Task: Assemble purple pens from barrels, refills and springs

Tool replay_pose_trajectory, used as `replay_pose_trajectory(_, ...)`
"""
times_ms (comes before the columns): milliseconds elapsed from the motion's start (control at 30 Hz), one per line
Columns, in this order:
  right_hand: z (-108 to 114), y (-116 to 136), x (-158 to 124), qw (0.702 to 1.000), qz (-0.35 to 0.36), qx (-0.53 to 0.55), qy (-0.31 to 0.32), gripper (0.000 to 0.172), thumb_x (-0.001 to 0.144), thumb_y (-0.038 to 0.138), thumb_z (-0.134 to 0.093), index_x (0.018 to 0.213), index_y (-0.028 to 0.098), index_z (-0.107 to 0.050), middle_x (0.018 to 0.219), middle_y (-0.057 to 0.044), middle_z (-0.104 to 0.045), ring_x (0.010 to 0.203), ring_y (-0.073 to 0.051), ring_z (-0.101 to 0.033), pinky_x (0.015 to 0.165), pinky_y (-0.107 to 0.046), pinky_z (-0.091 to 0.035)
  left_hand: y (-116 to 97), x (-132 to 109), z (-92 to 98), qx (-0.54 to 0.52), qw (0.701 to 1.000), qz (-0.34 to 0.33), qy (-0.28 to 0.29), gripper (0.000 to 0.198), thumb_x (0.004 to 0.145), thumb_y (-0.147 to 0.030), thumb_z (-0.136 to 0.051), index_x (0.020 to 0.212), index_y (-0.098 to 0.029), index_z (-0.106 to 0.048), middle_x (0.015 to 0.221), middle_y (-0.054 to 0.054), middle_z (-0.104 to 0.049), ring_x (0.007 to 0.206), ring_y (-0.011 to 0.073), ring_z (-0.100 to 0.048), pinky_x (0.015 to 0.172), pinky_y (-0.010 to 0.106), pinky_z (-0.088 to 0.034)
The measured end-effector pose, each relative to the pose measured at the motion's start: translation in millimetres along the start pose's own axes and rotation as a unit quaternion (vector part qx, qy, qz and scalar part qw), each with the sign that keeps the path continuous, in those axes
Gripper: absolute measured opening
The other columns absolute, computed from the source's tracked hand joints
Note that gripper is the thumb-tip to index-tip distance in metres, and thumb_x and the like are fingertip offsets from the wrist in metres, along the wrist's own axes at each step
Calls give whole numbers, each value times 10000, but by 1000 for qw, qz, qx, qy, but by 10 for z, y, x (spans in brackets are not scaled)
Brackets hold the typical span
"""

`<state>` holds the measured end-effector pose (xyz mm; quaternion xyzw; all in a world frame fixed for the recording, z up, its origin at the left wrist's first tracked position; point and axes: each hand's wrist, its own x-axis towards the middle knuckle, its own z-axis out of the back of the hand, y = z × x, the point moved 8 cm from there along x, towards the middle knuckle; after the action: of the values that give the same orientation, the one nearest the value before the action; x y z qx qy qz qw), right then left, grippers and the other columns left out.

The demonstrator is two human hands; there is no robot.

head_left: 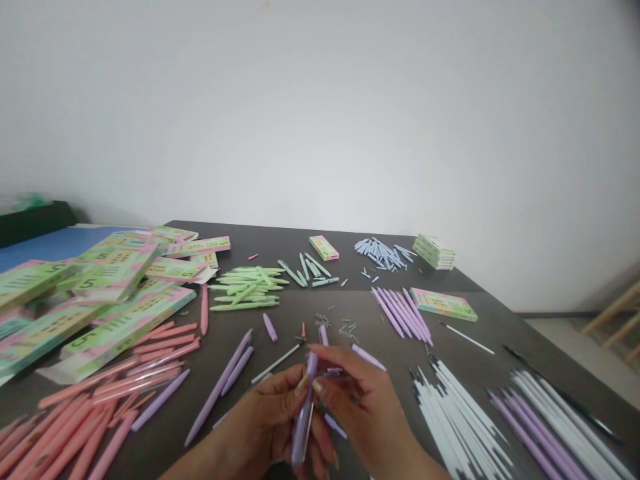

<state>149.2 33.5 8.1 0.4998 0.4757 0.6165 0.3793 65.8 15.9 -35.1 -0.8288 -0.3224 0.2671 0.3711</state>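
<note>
A purple pen (303, 433) stands tilted between my two hands near the front edge of view, its lower part glossy. My left hand (275, 413) is closed round its body from the left. From the right, the thumb and fingers of my right hand (357, 393) pinch its upper part. Just beyond the fingers lie loose purple pen parts, partly hidden by my right hand, and small metal springs (323, 320). A pen refill (277, 363) rests left of the springs, with longer purple barrels (220, 387) beside my left hand.
Pink pens (75, 427) and printed boxes (125, 267) crowd the left side. Green barrels (247, 287), dark green parts (310, 269) and blue pieces (380, 252) lie farther back. On the right are purple barrels (401, 312), white refills (460, 413) and stacked boxes (434, 252).
</note>
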Motion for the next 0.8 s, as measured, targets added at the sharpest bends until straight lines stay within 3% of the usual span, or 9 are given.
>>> replay_pose_trajectory(133,-14,-85,5,998,-57,14,-11,239,774,249,-614,1009,214,-645,914,-61,-662,754,-159,-638,665,-258,-511,16,-11,-26,-23,1000,8,4,213,879,-342,-418,978,-173,-501,651,107,-715,500,174,-660,440,233,-486)
replay_pose_trajectory(333,45,-127,19,997,-63,16,-30,206,730,224,-657,935,219,-672,837,-35,-671,744,-152,-630,660,-251,-503,16,-15,-9,-26,1000,10,-9,189,886,-312,-403,986,-180,-496,644,104,-715,474,177,-652,435,248,-485)
replay_pose_trajectory(467,28,-30,3,999,-32,11,-22,197,734,178,-643,920,231,-678,846,-26,-667,752,-143,-630,642,-232,-504,9,-7,5,3,1000,3,-11,182,869,-330,-441,971,-195,-509,659,85,-714,476,172,-643,465,266,-480)
replay_pose_trajectory(533,68,90,24,1000,12,-8,-16,186,742,154,-621,891,241,-691,916,-28,-660,815,-149,-628,680,-239,-510,-96,-7,40,57,997,-39,-28,158,833,-324,-514,892,-185,-562,680,56,-705,531,158,-642,537,277,-486)
replay_pose_trajectory(667,481,181,164,992,48,-79,-87,184,797,234,-556,931,235,-682,983,-45,-641,814,-160,-620,648,-264,-534,-432,-58,135,225,957,-154,-95,152,761,-315,-619,750,-167,-648,748,42,-705,735,171,-641,713,273,-465)
replay_pose_trajectory(733,765,142,253,973,37,-179,-138,215,824,267,-506,953,204,-666,951,-57,-645,793,-167,-613,613,-264,-531,-525,-91,220,223,949,-171,-141,174,768,-346,-603,782,-179,-649,774,45,-717,744,189,-653,715,286,-475)
replay_pose_trajectory(800,945,66,342,933,12,-331,-139,223,829,227,-474,921,180,-671,899,-57,-656,760,-164,-608,636,-268,-512,-561,-123,298,202,948,-171,-180,183,760,-364,-607,816,-191,-626,813,48,-726,754,207,-667,718,300,-488)
